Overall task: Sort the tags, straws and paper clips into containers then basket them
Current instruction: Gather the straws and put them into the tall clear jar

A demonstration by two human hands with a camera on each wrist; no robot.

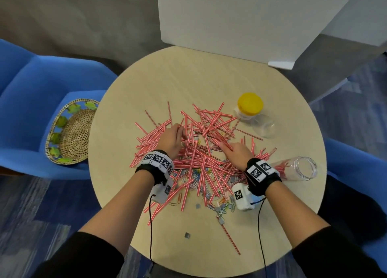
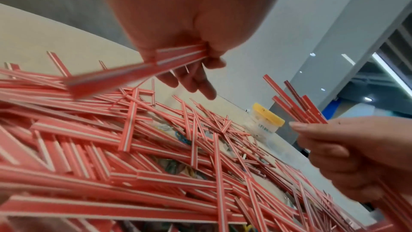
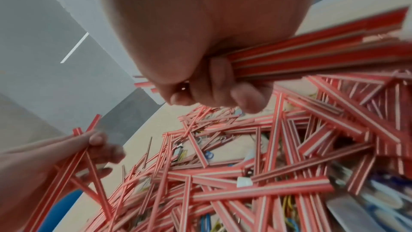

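On the near edge of the round table (image 1: 209,80), a lone straw (image 1: 230,239) and a small grey tag (image 1: 187,235) are seen apart from the rest. Just beyond them, coloured paper clips (image 1: 225,204) and more tags are scattered under the near side of a large heap of red-and-white straws (image 1: 194,150). Over the middle of the heap both hands are lowered. A few straws are pinched between thumb and fingers of the left hand (image 1: 170,140), as shown in the left wrist view (image 2: 178,55). A thicker bundle of straws (image 3: 312,59) is clenched in the right hand (image 1: 235,153), its fingers (image 3: 223,84) curled round it. To the right, a clear jar (image 1: 297,168) is laid on its side with some straws inside. Farther off, a second clear jar (image 1: 263,124) lies beside a yellow-lidded container (image 1: 250,105). A woven basket (image 1: 71,131) is set on a blue chair (image 1: 31,85) left of the table.
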